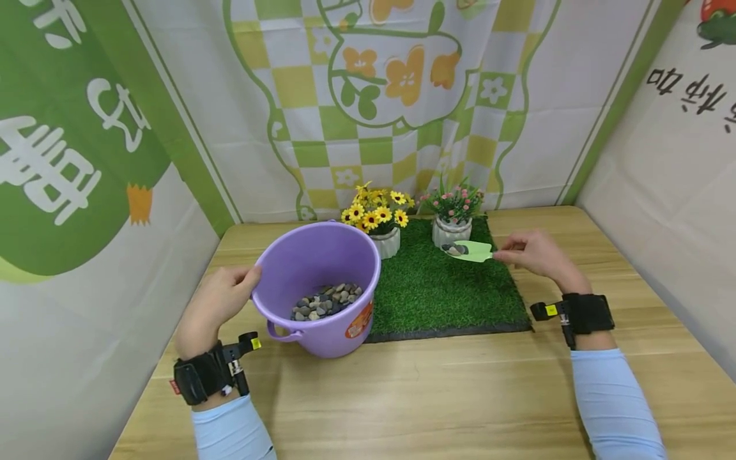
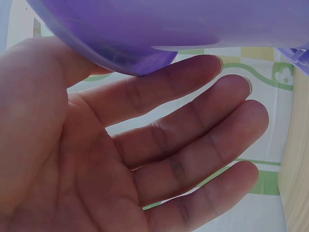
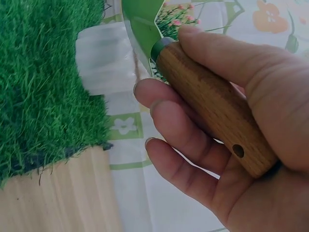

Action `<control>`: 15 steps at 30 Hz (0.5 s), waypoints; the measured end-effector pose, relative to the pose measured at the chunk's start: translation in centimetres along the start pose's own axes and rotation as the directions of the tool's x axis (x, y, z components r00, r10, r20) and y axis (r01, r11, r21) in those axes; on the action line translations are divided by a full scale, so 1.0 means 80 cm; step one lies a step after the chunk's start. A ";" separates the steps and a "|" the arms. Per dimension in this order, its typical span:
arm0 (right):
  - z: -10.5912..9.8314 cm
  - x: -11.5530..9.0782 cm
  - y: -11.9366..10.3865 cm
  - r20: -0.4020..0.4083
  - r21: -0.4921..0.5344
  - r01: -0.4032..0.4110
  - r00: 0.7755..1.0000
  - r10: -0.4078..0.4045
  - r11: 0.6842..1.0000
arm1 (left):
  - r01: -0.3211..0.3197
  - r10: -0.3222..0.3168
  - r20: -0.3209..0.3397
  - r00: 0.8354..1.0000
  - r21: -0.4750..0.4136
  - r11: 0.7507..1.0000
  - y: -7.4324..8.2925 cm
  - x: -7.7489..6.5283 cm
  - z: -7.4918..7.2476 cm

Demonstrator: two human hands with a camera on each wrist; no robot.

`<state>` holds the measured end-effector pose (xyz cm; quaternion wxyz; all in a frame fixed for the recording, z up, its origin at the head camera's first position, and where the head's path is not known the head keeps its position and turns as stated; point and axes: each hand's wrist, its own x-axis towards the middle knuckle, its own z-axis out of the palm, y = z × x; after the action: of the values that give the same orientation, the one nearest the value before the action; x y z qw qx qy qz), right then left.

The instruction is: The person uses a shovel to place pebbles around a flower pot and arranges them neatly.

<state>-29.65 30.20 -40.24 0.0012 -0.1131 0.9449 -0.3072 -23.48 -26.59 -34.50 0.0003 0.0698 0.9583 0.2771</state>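
A purple bucket (image 1: 313,255) stands on the left, tilted toward me, with grey and tan pebbles (image 1: 328,301) gathered in its bottom. My left hand (image 1: 221,297) pinches its rim (image 2: 116,67) between thumb and index finger, the other fingers stretched out below the wall. On the right, my right hand (image 1: 535,255) grips a small garden trowel by its brown wooden handle (image 3: 207,101). The trowel's light green blade (image 1: 477,251) points left above the artificial turf and carries several pebbles (image 1: 455,249) near its tip. In the head view that tip overlaps a white flowerpot (image 1: 445,231).
A mat of artificial turf (image 1: 443,294) lies on the wooden table (image 1: 437,390). Potted yellow flowers (image 1: 376,214) stand behind the bucket, and pink flowers (image 1: 454,203) grow from the white pot at the back. Printed cloth (image 1: 241,160) hangs on three sides.
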 end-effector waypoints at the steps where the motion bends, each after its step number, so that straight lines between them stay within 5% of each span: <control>1: 0.000 0.000 0.001 0.003 -0.007 -0.006 1.000 0.006 1.000 | 0.000 0.000 0.000 1.000 0.000 1.000 0.000 0.000 0.000; 15: 0.009 0.006 0.019 0.029 -0.058 -0.013 0.999 0.015 0.998 | -0.012 0.012 0.009 1.000 -0.005 1.000 0.000 0.002 0.002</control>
<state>-30.36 30.88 -41.64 0.0141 -0.1111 0.9540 -0.2782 -23.64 -26.52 -34.64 0.0032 0.0769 0.9571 0.2793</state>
